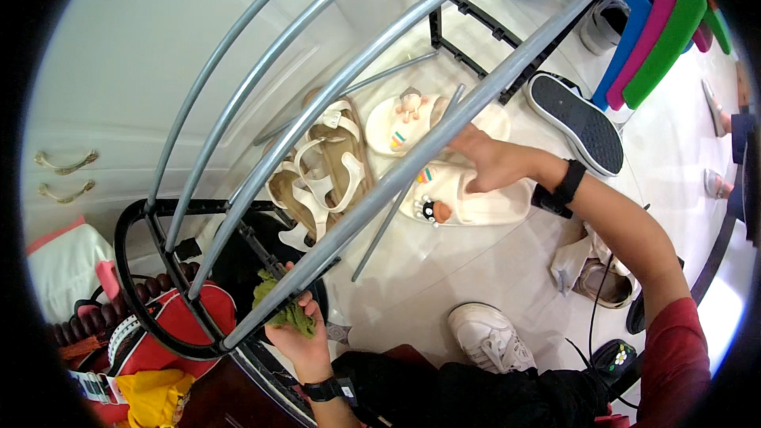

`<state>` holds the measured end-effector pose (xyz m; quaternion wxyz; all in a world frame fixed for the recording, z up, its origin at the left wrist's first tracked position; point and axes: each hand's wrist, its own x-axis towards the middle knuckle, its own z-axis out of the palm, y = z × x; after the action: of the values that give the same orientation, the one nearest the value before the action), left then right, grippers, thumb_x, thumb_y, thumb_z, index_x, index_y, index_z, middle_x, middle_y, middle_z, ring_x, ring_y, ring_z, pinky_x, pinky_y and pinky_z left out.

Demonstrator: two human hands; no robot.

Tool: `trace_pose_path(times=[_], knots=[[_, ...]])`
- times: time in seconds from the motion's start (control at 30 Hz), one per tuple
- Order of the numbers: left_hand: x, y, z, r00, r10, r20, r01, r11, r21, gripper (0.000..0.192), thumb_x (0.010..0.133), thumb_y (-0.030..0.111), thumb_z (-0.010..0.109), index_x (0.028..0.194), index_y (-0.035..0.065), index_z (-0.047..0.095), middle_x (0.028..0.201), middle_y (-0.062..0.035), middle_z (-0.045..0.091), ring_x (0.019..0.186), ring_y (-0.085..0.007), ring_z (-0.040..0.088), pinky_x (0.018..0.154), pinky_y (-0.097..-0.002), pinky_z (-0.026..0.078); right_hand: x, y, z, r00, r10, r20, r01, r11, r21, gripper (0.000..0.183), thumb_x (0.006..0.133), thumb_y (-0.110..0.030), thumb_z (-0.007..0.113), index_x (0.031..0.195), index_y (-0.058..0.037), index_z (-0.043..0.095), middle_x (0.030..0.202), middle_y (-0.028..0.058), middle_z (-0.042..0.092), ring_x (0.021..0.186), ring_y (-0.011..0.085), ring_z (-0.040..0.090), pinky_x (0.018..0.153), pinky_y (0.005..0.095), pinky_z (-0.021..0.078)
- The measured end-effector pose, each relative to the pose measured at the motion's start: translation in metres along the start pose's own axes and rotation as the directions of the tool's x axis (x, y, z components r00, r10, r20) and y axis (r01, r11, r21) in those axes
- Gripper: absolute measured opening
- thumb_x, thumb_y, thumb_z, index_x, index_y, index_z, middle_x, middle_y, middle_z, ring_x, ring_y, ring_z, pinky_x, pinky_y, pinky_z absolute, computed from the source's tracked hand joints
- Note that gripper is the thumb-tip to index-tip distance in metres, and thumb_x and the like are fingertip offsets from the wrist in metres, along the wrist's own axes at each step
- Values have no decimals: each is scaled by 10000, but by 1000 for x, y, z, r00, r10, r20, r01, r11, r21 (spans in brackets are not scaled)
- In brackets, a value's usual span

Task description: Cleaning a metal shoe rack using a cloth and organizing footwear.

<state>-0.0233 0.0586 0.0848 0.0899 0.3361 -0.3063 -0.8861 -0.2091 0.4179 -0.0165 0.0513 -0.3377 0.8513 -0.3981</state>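
My left hand (300, 333) is at the lower left, closed around a green cloth (284, 307) against the lower black frame of a shoe rack with grey metal tubes (380, 185). My right hand (490, 160) reaches down to a pair of cream slippers with small figures on their straps; its fingertips are hidden behind the front tube. One slipper (493, 205) lies under the hand, the other (380, 125) beyond it. Whether the fingers hold a slipper cannot be told. Cream strappy sandals (333, 172) lie left of the slippers, seen between the tubes.
Loose grey tubes (380, 235) lie among the footwear. A dark shoe (574, 122) rests sole up at the right, near coloured foam-like panels (672, 41). A red bag (196, 315) and yellow cloth (156, 395) are at lower left, beside a white cabinet (137, 89). Another person's feet (719, 181) show far right.
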Motion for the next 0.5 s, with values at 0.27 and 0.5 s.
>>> trace_pose_path(times=[0.27, 0.5], knots=[[-2, -19, 4, 993, 108, -55, -109, 994, -11, 423, 1020, 219, 453, 1400, 40, 493, 1345, -145, 574, 771, -160, 499, 621, -249, 425, 3, -14, 42, 960, 194, -204, -157, 970, 184, 360, 627, 21, 568, 967, 15, 686, 943, 196, 674, 934, 377, 630, 834, 406, 533], [-3, -14, 3, 993, 96, -63, -96, 995, -3, 402, 1025, 232, 458, 1372, 34, 507, 1296, -141, 591, 781, -165, 504, 617, -256, 419, -24, -77, 34, 923, 381, 53, -385, 915, 122, 164, 656, 23, 562, 811, -5, 606, 781, 227, 637, 804, 431, 625, 722, 509, 485]])
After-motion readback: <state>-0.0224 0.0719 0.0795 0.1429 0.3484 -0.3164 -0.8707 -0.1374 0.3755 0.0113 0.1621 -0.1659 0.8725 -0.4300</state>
